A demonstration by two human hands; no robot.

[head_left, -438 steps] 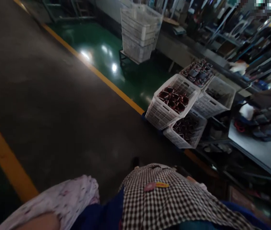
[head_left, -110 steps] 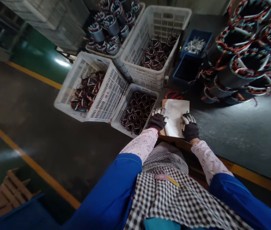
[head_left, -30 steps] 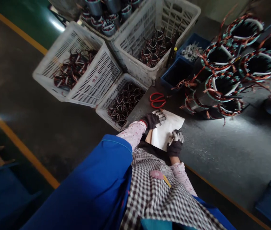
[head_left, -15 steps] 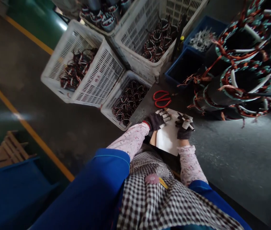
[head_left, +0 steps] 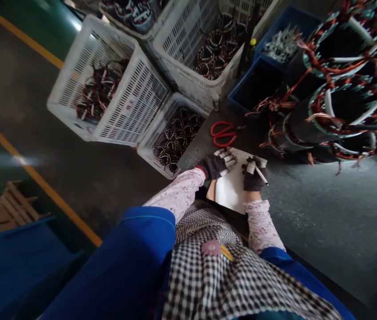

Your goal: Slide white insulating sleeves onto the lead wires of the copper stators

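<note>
A white sheet of paper (head_left: 231,189) lies on a brown board at the near edge of the grey table (head_left: 325,213). My left hand (head_left: 218,163), in a dark glove with pale fingertips, rests flat on the sheet's left edge with fingers spread. My right hand (head_left: 253,174), gloved the same way, is closed round a pen (head_left: 261,175) over the sheet's right side. Red-handled scissors (head_left: 222,133) lie on the table just beyond the paper.
Several copper-wound stators (head_left: 338,106) stand on the table at the right. White slotted crates (head_left: 108,89) holding wound coils sit on the floor to the left. Two blue bins (head_left: 258,80) lie behind the scissors. A yellow floor line (head_left: 38,178) and a blue crate (head_left: 18,262) are at left.
My right hand has moved from the sheet's lower edge up to its right side, still holding the pen. The left hand stays on the paper. The view has shifted slightly.
</note>
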